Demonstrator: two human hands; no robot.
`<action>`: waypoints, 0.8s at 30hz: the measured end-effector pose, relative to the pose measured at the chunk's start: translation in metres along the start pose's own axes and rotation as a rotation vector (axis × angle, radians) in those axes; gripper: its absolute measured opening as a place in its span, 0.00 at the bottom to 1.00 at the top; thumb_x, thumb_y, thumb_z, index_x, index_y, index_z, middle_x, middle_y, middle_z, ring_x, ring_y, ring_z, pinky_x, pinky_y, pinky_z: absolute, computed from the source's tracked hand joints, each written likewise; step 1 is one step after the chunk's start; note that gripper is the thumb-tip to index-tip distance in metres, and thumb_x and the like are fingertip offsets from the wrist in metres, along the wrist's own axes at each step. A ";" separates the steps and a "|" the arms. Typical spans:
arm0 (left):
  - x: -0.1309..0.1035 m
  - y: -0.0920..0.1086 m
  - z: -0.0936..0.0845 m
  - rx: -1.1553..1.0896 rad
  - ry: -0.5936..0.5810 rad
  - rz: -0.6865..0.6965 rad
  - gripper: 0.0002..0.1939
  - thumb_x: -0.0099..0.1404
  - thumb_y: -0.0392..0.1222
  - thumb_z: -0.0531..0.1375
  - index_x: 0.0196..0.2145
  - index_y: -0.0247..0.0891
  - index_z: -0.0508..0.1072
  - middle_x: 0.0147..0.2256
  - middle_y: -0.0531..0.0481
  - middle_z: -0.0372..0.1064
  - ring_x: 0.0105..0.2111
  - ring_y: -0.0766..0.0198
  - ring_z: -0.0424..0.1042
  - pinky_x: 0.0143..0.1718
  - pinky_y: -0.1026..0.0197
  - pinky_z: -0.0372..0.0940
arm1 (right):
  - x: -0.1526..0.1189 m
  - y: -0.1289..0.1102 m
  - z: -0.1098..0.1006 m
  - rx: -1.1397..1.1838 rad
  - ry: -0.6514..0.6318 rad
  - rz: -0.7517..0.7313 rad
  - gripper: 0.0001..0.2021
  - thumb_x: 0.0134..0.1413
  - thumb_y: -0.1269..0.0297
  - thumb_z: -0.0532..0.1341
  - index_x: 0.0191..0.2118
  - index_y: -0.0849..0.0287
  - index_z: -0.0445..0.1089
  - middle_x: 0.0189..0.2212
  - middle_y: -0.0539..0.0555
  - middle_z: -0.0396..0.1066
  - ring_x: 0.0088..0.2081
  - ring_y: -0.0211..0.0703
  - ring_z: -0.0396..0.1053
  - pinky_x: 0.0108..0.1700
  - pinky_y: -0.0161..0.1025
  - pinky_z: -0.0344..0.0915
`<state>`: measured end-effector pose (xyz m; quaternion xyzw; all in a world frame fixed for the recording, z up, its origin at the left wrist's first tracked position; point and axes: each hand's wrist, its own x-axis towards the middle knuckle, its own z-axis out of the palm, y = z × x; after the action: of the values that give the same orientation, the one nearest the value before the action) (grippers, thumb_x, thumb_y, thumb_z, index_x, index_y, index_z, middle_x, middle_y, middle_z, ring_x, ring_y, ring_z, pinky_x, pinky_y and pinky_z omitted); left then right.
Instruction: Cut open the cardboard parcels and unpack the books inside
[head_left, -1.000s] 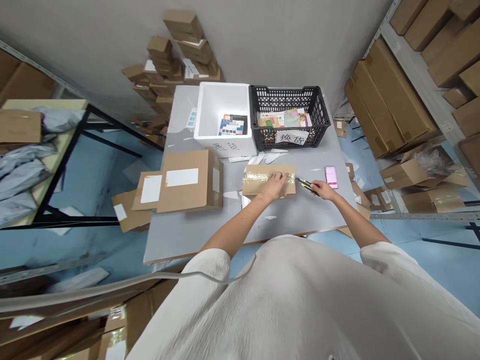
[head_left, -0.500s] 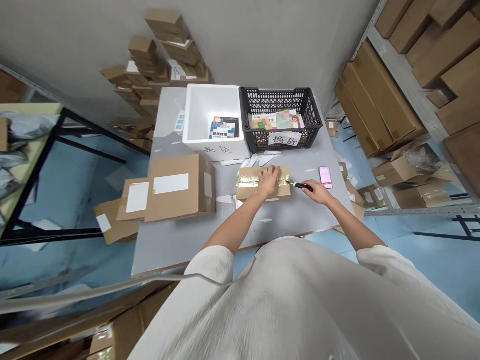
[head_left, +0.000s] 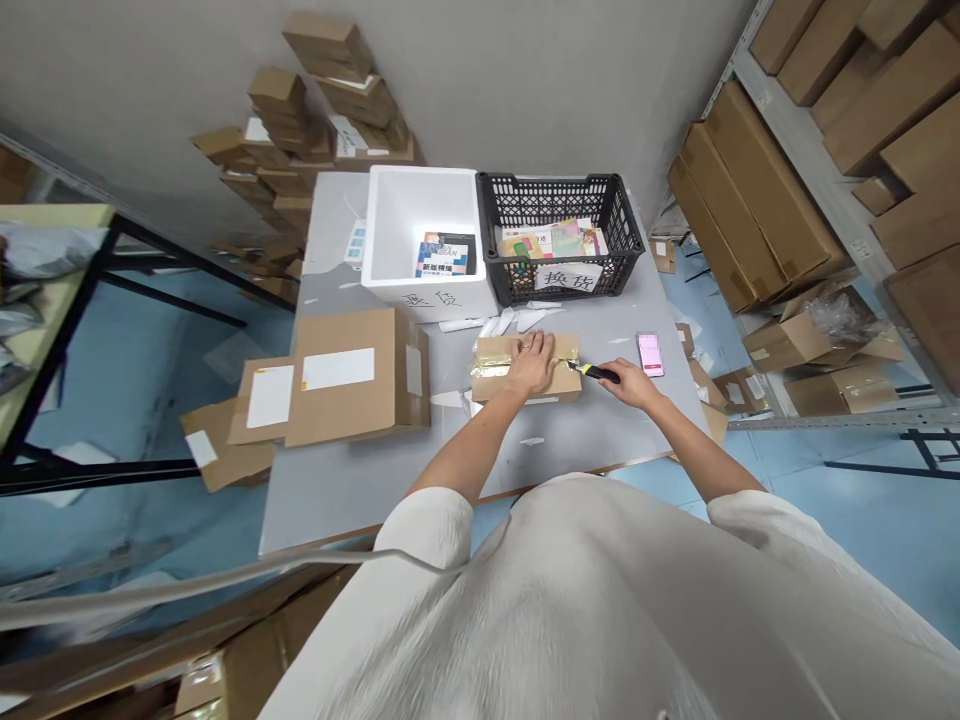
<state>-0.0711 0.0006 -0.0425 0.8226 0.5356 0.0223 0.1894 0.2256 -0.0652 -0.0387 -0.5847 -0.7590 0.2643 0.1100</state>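
I see cutter (head_left: 600, 373) moved in over carton (head_left: 564, 384) tape (head_left: 491, 363); slitting likely begun. Left hand (head_left: 530, 362) spread flat atop, right hand (head_left: 632, 383) clasping cutter.

Brown carton (head_left: 558, 383); black-and-yellow knife (head_left: 600, 373); black latticed crate (head_left: 517, 284); white box (head_left: 390, 225); pink phone screen (head_left: 650, 354); grey table (head_left: 360, 490).

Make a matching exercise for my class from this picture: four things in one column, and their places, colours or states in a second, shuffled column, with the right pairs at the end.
Things
1. Knife
2. Phone
3. Plastic crate
4. Taped carton

Descriptions
A. Black, with openwork sides, beside the white foam box
B. Under the person's left hand
C. Gripped in the person's right hand
D. Lying on the grey table, its screen pink

Right pairs
1-C, 2-D, 3-A, 4-B
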 end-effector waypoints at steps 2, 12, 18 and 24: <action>-0.005 0.001 0.004 0.007 0.030 -0.002 0.36 0.83 0.50 0.47 0.83 0.37 0.55 0.83 0.29 0.49 0.84 0.42 0.46 0.80 0.35 0.43 | 0.000 0.001 0.002 0.004 0.014 -0.002 0.20 0.75 0.57 0.65 0.67 0.53 0.78 0.55 0.62 0.80 0.57 0.59 0.78 0.65 0.51 0.73; -0.009 0.002 0.007 0.002 0.073 0.013 0.36 0.83 0.50 0.48 0.84 0.39 0.54 0.83 0.30 0.50 0.83 0.41 0.49 0.80 0.33 0.44 | -0.002 0.011 0.014 -0.021 0.067 0.003 0.23 0.77 0.54 0.61 0.70 0.53 0.75 0.57 0.64 0.78 0.58 0.62 0.76 0.64 0.53 0.71; -0.008 0.000 0.014 0.000 0.111 0.024 0.36 0.84 0.49 0.44 0.81 0.33 0.60 0.82 0.28 0.52 0.82 0.37 0.51 0.80 0.29 0.44 | -0.005 0.012 0.022 -0.131 0.114 0.013 0.23 0.80 0.52 0.58 0.70 0.55 0.74 0.57 0.66 0.78 0.57 0.65 0.74 0.59 0.55 0.71; -0.006 -0.003 0.021 -0.012 0.138 0.031 0.36 0.84 0.50 0.43 0.80 0.32 0.62 0.82 0.28 0.53 0.82 0.37 0.52 0.80 0.28 0.44 | -0.002 0.009 0.017 -0.255 0.140 -0.028 0.23 0.81 0.52 0.57 0.70 0.55 0.74 0.56 0.67 0.77 0.56 0.66 0.72 0.57 0.55 0.69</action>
<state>-0.0707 -0.0094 -0.0617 0.8262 0.5344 0.0853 0.1568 0.2258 -0.0704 -0.0575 -0.6003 -0.7850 0.1227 0.0911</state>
